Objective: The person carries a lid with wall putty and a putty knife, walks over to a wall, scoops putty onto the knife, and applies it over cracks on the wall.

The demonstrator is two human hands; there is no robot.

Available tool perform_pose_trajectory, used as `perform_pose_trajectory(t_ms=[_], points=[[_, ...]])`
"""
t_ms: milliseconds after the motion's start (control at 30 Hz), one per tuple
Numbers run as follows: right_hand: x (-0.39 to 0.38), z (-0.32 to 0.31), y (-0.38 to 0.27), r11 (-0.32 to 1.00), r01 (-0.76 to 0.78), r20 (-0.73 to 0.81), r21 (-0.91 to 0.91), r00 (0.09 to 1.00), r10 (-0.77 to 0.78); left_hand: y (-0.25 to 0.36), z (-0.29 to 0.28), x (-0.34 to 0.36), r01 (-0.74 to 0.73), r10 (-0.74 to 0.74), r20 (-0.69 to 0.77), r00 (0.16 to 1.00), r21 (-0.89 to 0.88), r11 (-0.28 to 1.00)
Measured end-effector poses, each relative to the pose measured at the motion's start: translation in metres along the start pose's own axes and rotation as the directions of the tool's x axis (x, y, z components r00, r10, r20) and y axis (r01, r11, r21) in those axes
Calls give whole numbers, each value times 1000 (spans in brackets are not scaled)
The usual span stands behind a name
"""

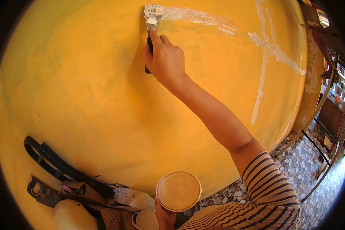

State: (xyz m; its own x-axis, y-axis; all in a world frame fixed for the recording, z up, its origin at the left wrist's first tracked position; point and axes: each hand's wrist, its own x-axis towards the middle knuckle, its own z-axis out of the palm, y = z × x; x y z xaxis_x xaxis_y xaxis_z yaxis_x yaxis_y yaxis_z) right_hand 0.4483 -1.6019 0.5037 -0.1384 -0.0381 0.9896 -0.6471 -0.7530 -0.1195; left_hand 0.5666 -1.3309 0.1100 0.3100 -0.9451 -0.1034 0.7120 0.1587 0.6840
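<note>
My right hand grips a putty knife by its black handle, index finger laid along the blade. White filler coats the blade, which is against the yellow wall at the left end of a white filler streak. Low in front of me, my left hand holds a round tub with a pale, flat top from beneath and the side. Most of the left fingers are hidden under the tub.
More filler strips cross the wall at right. Below left lie a black curved plastic part, a handsaw, a cardboard box, a white sack and another tub. A metal-framed chair stands on the pebble-patterned floor.
</note>
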Motion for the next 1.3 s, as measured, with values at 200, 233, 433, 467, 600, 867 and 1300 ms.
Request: perform_pose_trajectory(t_ms=[200, 233, 433, 467, 600, 867, 1300], points=[[-38, 2, -19, 993, 55, 69, 101, 996, -62, 1, -12, 2, -36, 34, -30, 999, -43, 998], [-33, -5, -9, 994, 55, 69, 93, 996, -62, 2, -9, 1, -40, 40, -13, 999, -39, 998], [-20, -22, 48, 996, -79, -24, -30, 997, 78, 1, -9, 2, -43, 43, -1, 999, -32, 999], [-35, -22, 42, 999, -44, 39, -22, 998, 45, 2, -10, 4, -49, 49, -5, 999, -38, 998], [-38, -32, 64, 999, 15, -67, 51, 998, -12, -1, -5, 7, -45, 47, 66, 997, -30, 999], [-51, -40, 65, 997, -36, 47, 65, 998, 33, -5, -1, 12, -29, 28, 80, 996, 7, 1000], [-26, -69, 107, 995, -101, -85, 18, 991, 102, -5, 12, 19, -52, 48, 124, 991, 27, 998]])
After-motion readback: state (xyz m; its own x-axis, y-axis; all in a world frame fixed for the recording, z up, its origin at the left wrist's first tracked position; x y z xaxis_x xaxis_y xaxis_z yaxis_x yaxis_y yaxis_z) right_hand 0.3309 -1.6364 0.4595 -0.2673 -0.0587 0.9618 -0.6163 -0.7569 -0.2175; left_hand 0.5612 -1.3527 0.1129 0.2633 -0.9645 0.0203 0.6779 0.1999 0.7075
